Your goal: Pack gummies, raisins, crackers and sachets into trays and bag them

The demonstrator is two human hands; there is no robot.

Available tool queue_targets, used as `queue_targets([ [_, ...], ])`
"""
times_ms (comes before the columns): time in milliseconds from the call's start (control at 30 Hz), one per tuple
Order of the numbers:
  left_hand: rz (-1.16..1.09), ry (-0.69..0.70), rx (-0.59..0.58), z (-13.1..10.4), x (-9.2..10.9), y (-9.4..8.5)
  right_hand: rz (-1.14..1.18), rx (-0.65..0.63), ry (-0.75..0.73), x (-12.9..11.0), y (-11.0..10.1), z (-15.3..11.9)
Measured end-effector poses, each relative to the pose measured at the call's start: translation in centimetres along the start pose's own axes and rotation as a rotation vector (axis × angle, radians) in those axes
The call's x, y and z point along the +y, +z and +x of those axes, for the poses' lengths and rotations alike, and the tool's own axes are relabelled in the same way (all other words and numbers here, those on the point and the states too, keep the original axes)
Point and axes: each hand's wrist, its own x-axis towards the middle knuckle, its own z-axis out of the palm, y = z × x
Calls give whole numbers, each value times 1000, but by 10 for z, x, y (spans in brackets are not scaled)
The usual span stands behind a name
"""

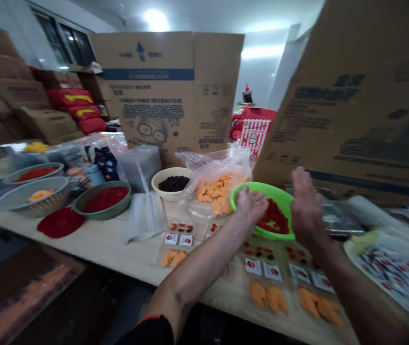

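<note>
A bright green bowl holds a heap of small red pieces. Over its left rim is my left hand, slightly blurred, fingers reaching across the pieces, nothing visible in them. At the bowl's right side my right hand is raised with fingers stretched up; blur hides whether it touches the rim. Below the bowl lie clear trays with orange slices, white-and-red sachets and small red and dark pieces. My left forearm covers part of this row.
An open plastic bag of orange pieces and a cream bowl of dark pieces stand left of the green bowl. A container of sachets is at right. Tall cardboard sheets rise behind. Further left are a grey-green basin and a colander.
</note>
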Motion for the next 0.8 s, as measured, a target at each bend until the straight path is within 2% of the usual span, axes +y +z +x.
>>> queue_targets([
  [67,83,30,-153,-11,6,-2,95,-114,-139,-11,16,3],
  [100,153,84,-248,-19,12,-7,95,-166,-115,-10,24,2],
  [167,354,267,-326,-39,34,-28,28,-204,94,-2,33,-4],
  [200,480,395,-299,-52,50,-46,4,-196,177,2,34,-10],
  [233,629,566,-213,-64,67,-68,5,-181,233,2,31,-18],
  [300,1002,920,73,-88,99,-124,92,-174,237,-15,20,-40],
  [333,1236,1001,211,-99,112,-155,162,-193,219,-33,15,-52],
  [367,1510,972,279,-107,120,-186,221,-233,215,-55,13,-65],
  [400,1755,889,287,-114,123,-215,263,-294,197,-81,15,-78],
  [467,2125,689,129,-123,118,-262,237,-437,144,-132,31,-100],
  [533,2353,568,-34,-126,103,-293,108,-547,124,-171,61,-113],
  [600,2470,506,-131,-125,87,-308,-15,-591,102,-193,92,-120],
  [667,2502,459,-167,-124,76,-312,-78,-627,51,-199,114,-123],
  [733,2490,430,-174,-124,71,-312,-102,-684,-11,-195,123,-127],
  [800,2465,427,-185,-125,68,-311,-124,-727,-41,-186,120,-133],
])
